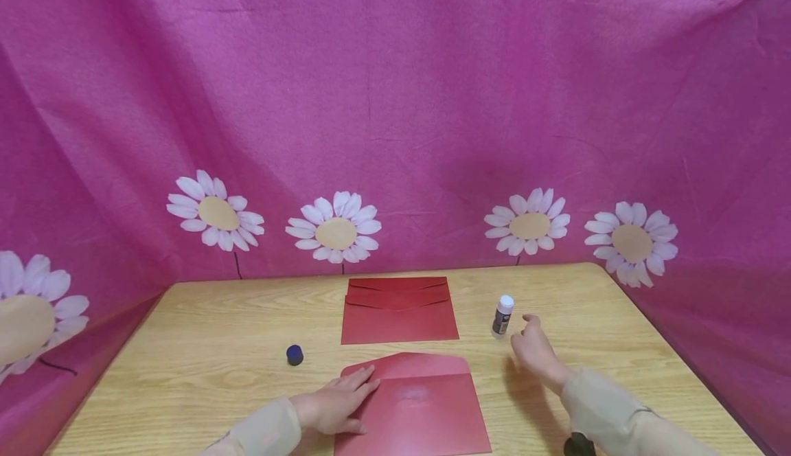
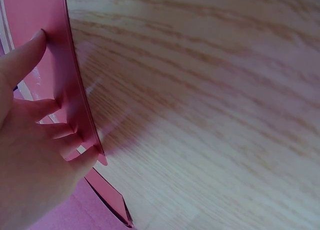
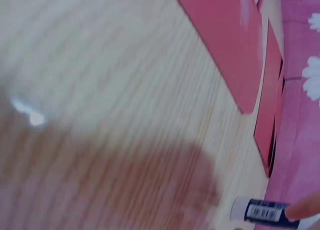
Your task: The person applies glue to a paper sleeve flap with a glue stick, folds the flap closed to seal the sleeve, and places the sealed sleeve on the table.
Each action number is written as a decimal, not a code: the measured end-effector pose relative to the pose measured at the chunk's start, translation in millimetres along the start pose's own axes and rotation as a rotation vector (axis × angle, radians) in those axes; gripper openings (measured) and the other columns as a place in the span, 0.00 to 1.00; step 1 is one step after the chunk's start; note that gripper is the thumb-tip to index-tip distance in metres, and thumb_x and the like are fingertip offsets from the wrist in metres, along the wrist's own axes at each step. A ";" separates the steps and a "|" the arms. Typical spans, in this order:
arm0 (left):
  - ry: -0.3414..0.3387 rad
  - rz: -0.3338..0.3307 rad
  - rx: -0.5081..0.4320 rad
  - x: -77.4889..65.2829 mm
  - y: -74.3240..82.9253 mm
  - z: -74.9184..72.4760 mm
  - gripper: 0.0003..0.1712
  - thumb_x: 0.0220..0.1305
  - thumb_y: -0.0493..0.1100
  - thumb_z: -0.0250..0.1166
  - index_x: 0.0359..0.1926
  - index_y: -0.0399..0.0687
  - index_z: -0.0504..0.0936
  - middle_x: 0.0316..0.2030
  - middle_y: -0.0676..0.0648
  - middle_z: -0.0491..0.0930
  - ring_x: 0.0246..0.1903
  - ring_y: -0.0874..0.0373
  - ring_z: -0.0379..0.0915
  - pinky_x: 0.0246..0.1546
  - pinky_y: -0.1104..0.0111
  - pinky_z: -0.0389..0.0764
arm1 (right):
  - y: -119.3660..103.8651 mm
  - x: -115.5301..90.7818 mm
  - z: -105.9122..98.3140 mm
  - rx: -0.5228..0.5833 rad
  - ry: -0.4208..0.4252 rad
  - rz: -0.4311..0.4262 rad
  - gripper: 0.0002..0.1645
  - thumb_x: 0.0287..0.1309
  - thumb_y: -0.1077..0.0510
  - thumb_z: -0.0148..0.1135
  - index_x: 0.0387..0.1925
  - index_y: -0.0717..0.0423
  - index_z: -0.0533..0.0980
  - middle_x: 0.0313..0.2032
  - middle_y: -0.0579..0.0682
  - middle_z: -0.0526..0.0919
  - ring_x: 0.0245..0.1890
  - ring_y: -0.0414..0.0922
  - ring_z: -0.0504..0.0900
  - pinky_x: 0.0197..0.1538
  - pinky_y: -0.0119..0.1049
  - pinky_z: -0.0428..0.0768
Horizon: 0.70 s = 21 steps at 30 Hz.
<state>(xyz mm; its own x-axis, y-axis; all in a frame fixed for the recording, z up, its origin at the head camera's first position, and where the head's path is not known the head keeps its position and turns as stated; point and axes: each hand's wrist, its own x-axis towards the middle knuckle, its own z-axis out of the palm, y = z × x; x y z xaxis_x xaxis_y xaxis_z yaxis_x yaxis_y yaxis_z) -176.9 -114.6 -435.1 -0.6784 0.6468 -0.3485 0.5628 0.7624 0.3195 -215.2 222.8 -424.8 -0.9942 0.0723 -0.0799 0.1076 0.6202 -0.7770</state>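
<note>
A red envelope (image 1: 420,408) with its flap unfolded lies at the front of the table. My left hand (image 1: 338,401) rests on its left edge with the fingers spread, and the left wrist view shows the fingertips touching the red paper (image 2: 55,54). A glue stick (image 1: 501,320) with a dark label and white top stands upright at the right. Just right of it is my right hand (image 1: 536,351), holding nothing. In the right wrist view a fingertip (image 3: 306,206) overlaps the glue stick (image 3: 264,211); contact is unclear. A dark blue cap (image 1: 294,355) sits on the left.
Behind the front envelope lie overlapping red envelopes (image 1: 398,322) with folded flaps. The wooden table (image 1: 216,346) backs onto a pink cloth (image 1: 420,112) printed with white daisies. A small dark object (image 1: 579,444) shows by the right forearm.
</note>
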 end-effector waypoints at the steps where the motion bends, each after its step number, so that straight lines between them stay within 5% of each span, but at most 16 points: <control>1: 0.000 0.001 -0.002 -0.2 0.1 -0.2 0.38 0.55 0.52 0.60 0.63 0.43 0.58 0.65 0.42 0.51 0.64 0.51 0.46 0.60 0.57 0.56 | -3.0 -2.6 0.3 0.002 0.004 0.020 0.32 0.51 0.69 0.37 0.55 0.82 0.42 0.47 0.84 0.59 0.33 0.57 0.69 0.33 0.40 0.70; 9: -0.004 -0.002 -0.027 -0.3 -0.5 0.0 0.38 0.55 0.52 0.60 0.63 0.44 0.58 0.65 0.42 0.51 0.64 0.52 0.46 0.60 0.57 0.56 | -21.3 -25.2 3.8 -0.018 0.125 -0.059 0.31 0.51 0.68 0.41 0.55 0.79 0.46 0.48 0.77 0.59 0.48 0.66 0.64 0.48 0.55 0.66; 15: 0.002 -0.007 -0.037 0.9 -1.0 1.0 0.38 0.55 0.52 0.61 0.63 0.45 0.59 0.65 0.43 0.51 0.64 0.52 0.46 0.60 0.57 0.56 | -23.9 -31.2 17.7 -0.093 0.277 -0.363 0.29 0.45 0.73 0.53 0.52 0.75 0.59 0.46 0.70 0.65 0.48 0.62 0.65 0.52 0.54 0.64; 18: 0.013 -0.004 -0.031 1.6 -1.2 1.6 0.38 0.54 0.52 0.61 0.63 0.44 0.60 0.64 0.42 0.52 0.64 0.51 0.47 0.59 0.57 0.57 | -24.2 -33.5 25.1 -0.140 0.237 -0.533 0.28 0.43 0.74 0.58 0.50 0.73 0.62 0.46 0.67 0.68 0.49 0.61 0.67 0.53 0.54 0.65; 21: 0.028 -0.005 -0.028 2.3 -0.7 1.5 0.38 0.53 0.52 0.62 0.62 0.43 0.61 0.64 0.41 0.53 0.63 0.51 0.48 0.59 0.57 0.57 | -24.1 -35.8 30.8 -0.193 0.100 -0.596 0.29 0.46 0.70 0.60 0.52 0.70 0.62 0.51 0.66 0.67 0.52 0.61 0.67 0.54 0.53 0.65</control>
<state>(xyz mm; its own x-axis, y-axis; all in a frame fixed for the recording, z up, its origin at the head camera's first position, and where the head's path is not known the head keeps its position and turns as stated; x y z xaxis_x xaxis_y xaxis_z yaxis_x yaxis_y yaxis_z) -178.1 -113.6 -437.4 -0.6945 0.6419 -0.3252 0.5460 0.7644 0.3428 -182.4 181.1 -422.4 -0.8795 -0.2619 0.3973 -0.4554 0.7053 -0.5433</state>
